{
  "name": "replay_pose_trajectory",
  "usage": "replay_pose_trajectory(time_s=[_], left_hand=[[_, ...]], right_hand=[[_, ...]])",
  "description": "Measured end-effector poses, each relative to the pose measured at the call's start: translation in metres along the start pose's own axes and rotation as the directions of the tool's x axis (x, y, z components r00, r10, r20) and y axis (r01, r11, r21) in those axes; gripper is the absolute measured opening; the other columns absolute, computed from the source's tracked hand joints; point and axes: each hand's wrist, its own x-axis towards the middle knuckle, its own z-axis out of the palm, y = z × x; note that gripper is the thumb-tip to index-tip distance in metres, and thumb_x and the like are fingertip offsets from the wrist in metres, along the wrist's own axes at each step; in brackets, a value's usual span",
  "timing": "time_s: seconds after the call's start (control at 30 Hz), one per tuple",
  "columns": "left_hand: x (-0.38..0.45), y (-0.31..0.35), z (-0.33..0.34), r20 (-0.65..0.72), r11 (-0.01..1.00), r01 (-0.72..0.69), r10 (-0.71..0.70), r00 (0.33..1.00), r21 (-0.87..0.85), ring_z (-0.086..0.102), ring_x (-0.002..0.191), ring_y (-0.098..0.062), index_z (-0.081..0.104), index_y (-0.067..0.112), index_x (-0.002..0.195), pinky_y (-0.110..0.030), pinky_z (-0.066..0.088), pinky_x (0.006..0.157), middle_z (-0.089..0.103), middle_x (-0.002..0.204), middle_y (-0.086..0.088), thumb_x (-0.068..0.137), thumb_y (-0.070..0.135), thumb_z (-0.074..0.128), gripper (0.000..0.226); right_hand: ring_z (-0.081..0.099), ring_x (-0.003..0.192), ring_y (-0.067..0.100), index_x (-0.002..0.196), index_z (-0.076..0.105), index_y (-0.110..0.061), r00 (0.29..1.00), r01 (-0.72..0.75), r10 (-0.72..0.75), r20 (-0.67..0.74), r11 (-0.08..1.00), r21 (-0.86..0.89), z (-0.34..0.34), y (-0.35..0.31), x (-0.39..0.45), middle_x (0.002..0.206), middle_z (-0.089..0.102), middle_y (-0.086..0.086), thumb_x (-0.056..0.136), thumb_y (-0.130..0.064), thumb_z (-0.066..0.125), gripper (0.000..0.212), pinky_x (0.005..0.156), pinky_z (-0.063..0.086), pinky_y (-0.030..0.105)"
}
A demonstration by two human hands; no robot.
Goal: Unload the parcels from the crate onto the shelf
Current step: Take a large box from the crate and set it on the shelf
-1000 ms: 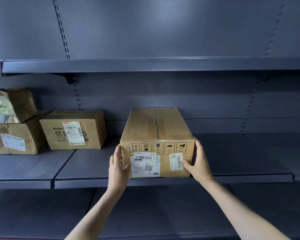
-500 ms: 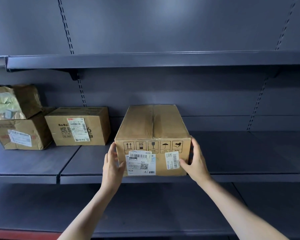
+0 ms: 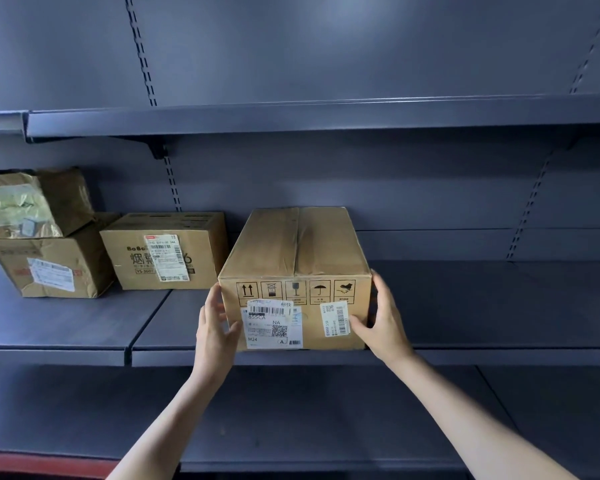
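Two hands are bracketing the parcel [image 3: 297, 271] on the shelf [image 3: 499, 306]: your left grip [image 3: 215, 327] and right grip [image 3: 381, 323] are pressing its front corners with relaxed fingers, its long axis running away from you.

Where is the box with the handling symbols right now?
In the head view, the box sits on the middle shelf, centre, between the left hand and right hand, right of the BoBo carton.

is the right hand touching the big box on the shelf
Touching. The head view shows the right hand pressed against the big box's right front corner, thumb on its front face.
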Motion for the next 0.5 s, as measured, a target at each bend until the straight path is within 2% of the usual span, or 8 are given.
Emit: replay_pose_trajectory(time_s=[0.1, 0.17, 0.3, 0.43, 0.5], left_hand=[[0.0011, -0.0017, -0.0003, 0.003, 1.0, -0.01, 0.01, 1.0, 0.005, 0.051, 0.112, -0.026, 0.022, 0.018, 0.145, -0.043, 0.047, 0.087, 0.05, 0.125, -0.014, 0.083, -0.007, 0.059, 0.076], [0.0019, -0.002, -0.0008, 0.005, 1.0, -0.017, 0.017, 1.0, 0.004, 0.051, 0.112, -0.026, 0.022, 0.017, 0.145, -0.044, 0.048, 0.088, 0.05, 0.124, -0.014, 0.083, -0.008, 0.059, 0.076], [0.0025, -0.0028, -0.0018, 0.011, 1.0, -0.017, 0.017, 1.0, 0.001, 0.051, 0.111, -0.026, 0.023, 0.017, 0.145, -0.046, 0.049, 0.088, 0.049, 0.124, -0.014, 0.083, -0.007, 0.06, 0.076], [0.0018, -0.0028, -0.0033, 0.023, 1.0, -0.004, 0.004, 1.0, -0.016, 0.052, 0.111, -0.025, 0.023, 0.021, 0.145, -0.044, 0.049, 0.087, 0.049, 0.124, -0.014, 0.084, -0.005, 0.06, 0.076], [0.0016, -0.0031, -0.0049, 0.044, 0.999, 0.007, -0.006, 0.999, -0.035, 0.052, 0.111, -0.024, 0.022, 0.023, 0.146, -0.042, 0.05, 0.084, 0.05, 0.123, -0.013, 0.084, -0.004, 0.061, 0.078]], right_hand=[[0.033, 0.122, 0.0, 0.144, 0.023, -0.014, 1.0, -0.013, 0.013, -0.007, 1.0, -0.01, 0.0012, 0.0006, -0.0006, 0.141, 0.039, 0.005, 0.073, -0.001, 0.072, 0.087, 0.096, 0.022, -0.001], [0.033, 0.121, -0.001, 0.144, 0.023, -0.015, 1.0, -0.017, 0.017, -0.007, 1.0, -0.009, 0.0015, 0.0003, -0.0006, 0.14, 0.039, 0.005, 0.073, -0.002, 0.072, 0.087, 0.094, 0.022, -0.004], [0.035, 0.12, -0.001, 0.144, 0.022, -0.017, 0.999, -0.034, 0.034, -0.001, 0.999, -0.015, 0.0012, -0.0028, -0.001, 0.14, 0.039, 0.004, 0.074, -0.003, 0.072, 0.088, 0.098, 0.029, 0.011], [0.04, 0.126, 0.013, 0.144, 0.02, -0.017, 0.998, -0.066, 0.066, -0.005, 0.998, -0.017, 0.0034, -0.0057, -0.0037, 0.138, 0.042, 0.006, 0.075, -0.003, 0.071, 0.087, 0.105, 0.038, 0.034], [0.042, 0.127, 0.017, 0.145, 0.02, -0.018, 0.996, -0.087, 0.087, -0.023, 0.996, -0.017, 0.0054, -0.0068, -0.0065, 0.137, 0.043, 0.006, 0.076, -0.003, 0.07, 0.086, 0.104, 0.04, 0.04]])
